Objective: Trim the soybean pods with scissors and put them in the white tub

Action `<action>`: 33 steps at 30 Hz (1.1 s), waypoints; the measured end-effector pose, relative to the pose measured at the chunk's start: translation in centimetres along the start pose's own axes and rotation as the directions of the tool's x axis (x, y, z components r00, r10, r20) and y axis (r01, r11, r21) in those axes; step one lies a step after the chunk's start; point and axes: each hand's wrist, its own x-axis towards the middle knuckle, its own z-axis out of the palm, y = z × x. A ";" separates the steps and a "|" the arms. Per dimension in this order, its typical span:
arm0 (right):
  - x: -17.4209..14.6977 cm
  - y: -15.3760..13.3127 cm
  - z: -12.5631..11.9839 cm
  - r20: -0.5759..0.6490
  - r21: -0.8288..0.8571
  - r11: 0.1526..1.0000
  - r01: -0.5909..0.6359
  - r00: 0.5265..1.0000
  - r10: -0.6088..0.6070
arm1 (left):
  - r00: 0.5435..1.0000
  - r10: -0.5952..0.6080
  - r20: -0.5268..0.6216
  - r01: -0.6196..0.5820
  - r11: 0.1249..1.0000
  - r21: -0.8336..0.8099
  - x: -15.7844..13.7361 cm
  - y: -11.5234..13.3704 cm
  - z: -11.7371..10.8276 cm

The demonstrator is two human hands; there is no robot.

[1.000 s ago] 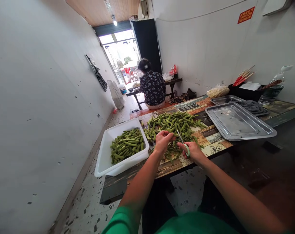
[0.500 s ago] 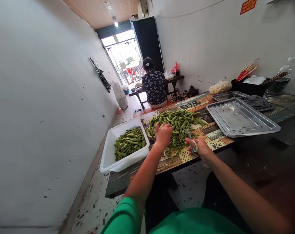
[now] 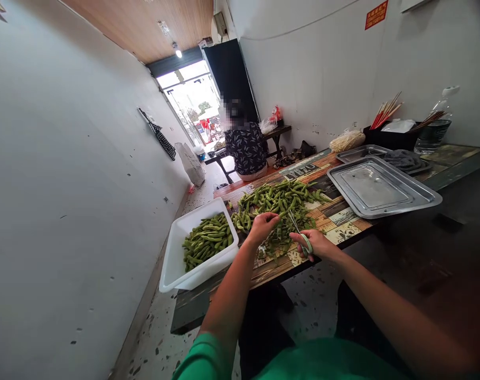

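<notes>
My left hand is closed in a pinch on a green soybean pod, held out to the right. My right hand grips a pair of scissors by pale green handles. The blades point up and left, close to the pod's far end; whether they touch it I cannot tell. Behind and under both hands spreads a heap of green pods, with small trimmed bits nearer the table edge. A white plastic tub to the left of my left hand holds many pods.
On the patterned table a metal tray lies to the right. Behind it are a smaller tray with a dark cloth, a black box of skewers and a clear bottle. Another person sits farther off, facing away.
My left hand has come back from the heap and now pinches a pod beside the scissors. My right hand keeps the scissors, turned toward that pod. The view has shifted slightly.
</notes>
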 end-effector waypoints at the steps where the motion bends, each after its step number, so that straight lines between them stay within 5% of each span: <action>1: 0.1 -0.1 0.1 0.011 -0.004 1.000 0.003 1.000 -0.003 | 0.999 -0.012 0.034 0.015 0.998 -0.068 -0.2 -0.1 -0.1; 6: 0.2 -1.1 0.5 0.008 -0.059 0.998 -0.009 1.000 0.010 | 0.981 -0.025 0.192 0.051 0.990 -0.132 -0.9 0.0 -0.5; 13: 0.2 -0.9 0.2 -0.055 -0.164 0.981 0.107 0.992 -0.117 | 0.973 -0.058 0.221 0.102 0.976 -0.192 -1.0 -0.5 -0.5; 17: 0.1 -0.9 0.4 -0.116 -0.102 0.993 0.065 0.990 -0.077 | 0.940 -0.147 0.307 0.282 0.841 -0.461 -1.0 -0.3 0.0; 22: -0.3 -0.8 1.0 -0.063 0.005 1.000 -0.004 0.998 0.004 | 0.936 -0.287 0.203 0.341 0.598 -0.725 -1.0 0.3 0.5; 33: 0.6 -0.6 2.2 -0.026 -0.046 0.998 0.032 0.999 -0.033 | 0.949 -0.304 0.078 0.236 0.527 -0.816 -1.1 0.1 1.6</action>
